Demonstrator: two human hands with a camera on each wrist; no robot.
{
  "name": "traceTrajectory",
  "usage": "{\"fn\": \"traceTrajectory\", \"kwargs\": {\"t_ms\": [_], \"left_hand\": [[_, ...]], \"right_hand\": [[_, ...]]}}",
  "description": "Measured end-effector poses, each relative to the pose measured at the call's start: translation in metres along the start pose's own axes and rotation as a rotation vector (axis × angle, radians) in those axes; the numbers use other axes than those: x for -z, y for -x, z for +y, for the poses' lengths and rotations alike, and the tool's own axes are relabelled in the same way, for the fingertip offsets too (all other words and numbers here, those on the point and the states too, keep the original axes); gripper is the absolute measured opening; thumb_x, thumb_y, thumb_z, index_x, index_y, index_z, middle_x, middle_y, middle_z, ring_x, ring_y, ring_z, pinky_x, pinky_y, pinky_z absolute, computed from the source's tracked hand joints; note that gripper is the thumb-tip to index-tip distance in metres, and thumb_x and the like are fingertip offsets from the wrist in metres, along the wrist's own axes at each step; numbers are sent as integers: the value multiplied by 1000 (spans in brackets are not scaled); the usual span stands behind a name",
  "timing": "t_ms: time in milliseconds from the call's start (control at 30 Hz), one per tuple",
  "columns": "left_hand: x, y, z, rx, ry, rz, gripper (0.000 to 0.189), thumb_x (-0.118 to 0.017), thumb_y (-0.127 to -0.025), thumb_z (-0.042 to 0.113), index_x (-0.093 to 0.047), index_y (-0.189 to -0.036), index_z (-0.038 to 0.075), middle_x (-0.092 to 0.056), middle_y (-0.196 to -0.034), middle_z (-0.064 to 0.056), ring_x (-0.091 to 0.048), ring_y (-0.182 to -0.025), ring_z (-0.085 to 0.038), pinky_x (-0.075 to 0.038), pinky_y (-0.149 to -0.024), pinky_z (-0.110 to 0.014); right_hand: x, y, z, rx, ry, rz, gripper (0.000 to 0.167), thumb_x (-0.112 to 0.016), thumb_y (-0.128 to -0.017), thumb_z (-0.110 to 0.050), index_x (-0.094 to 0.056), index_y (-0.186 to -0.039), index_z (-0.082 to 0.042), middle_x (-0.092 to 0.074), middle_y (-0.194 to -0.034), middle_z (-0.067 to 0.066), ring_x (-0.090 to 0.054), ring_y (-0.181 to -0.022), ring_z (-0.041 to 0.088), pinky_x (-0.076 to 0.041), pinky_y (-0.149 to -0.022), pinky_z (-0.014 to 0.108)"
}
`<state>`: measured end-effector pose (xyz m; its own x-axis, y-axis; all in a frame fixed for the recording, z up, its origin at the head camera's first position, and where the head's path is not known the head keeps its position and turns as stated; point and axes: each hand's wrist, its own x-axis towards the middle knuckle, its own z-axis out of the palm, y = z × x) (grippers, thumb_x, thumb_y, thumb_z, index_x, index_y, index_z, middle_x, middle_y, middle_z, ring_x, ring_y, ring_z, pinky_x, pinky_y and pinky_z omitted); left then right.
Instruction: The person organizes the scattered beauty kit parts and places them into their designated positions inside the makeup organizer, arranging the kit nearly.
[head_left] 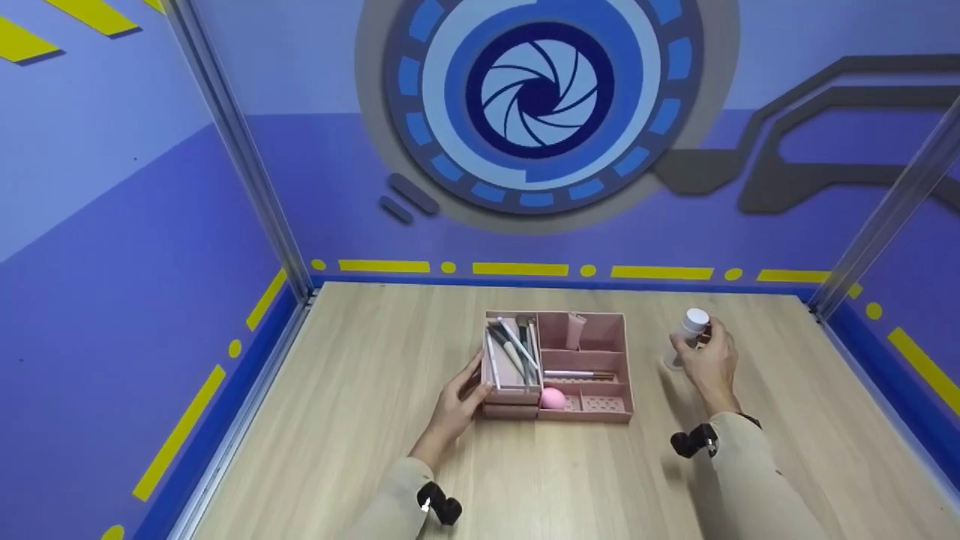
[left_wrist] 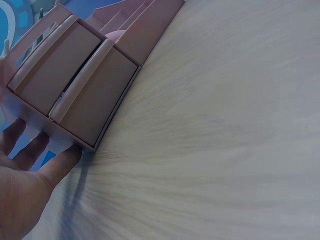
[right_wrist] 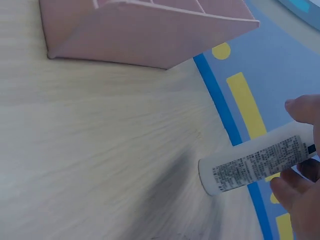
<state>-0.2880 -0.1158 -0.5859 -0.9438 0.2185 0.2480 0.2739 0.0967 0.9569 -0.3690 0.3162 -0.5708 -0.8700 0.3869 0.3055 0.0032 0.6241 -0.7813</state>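
My right hand [head_left: 707,366] grips a white bottle [right_wrist: 257,159] with a white cap, fingers and thumb around its upper part. Small printed text covers the bottle's side, and its base is close over the table to the right of a pink desk organizer [head_left: 628,375]. With fairly straight fingers, my left hand [head_left: 454,405] touches the organizer's left side; in the left wrist view the fingertips [left_wrist: 73,151] press on that wall beside two drawers [left_wrist: 97,92]. Several makeup brushes [head_left: 517,352] lie in the organizer's upper left section.
A pink tube [head_left: 575,331] stands in the organizer's back right compartment, with a slim brush [head_left: 577,373] in the middle one. A pink ball [head_left: 553,398] sits at the front. Around the wooden table [head_left: 360,360] rise a blue back wall [head_left: 322,187] and side panels.
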Motion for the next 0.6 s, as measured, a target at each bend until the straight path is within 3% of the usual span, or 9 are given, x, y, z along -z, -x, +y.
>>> {"fn": "traceTrajectory", "kwargs": {"t_ms": [200,333,600], "left_hand": [[-2,0,-1,-33,3,2,59,-56,-98,12,-31,-151,1,-32,-156,-18,-40,-139,-33,-36,-114,-30],[-3,-2,-7,-27,19,13,60,-57,-98,13,-32,-151,3,-32,-156,-16,-38,-140,-32,-34,-114,-26],[-2,-3,0,-65,5,0,60,-57,-98,10,-31,-150,-3,-31,-155,-22,-37,-139,-36,-35,-114,-30]], "right_hand": [[-1,3,9,-14,-23,10,61,-69,-89,-17,-42,-140,5,-55,-126,28,-55,-117,41,-47,-100,51],[-4,5,13,-5,-52,53,53,-69,-88,-12,-48,-134,6,-59,-123,27,-59,-114,39,-52,-97,49],[-5,8,15,20,-81,110,51,-72,-85,-11,-53,-129,5,-62,-121,26,-63,-108,37,-55,-91,48]]}}
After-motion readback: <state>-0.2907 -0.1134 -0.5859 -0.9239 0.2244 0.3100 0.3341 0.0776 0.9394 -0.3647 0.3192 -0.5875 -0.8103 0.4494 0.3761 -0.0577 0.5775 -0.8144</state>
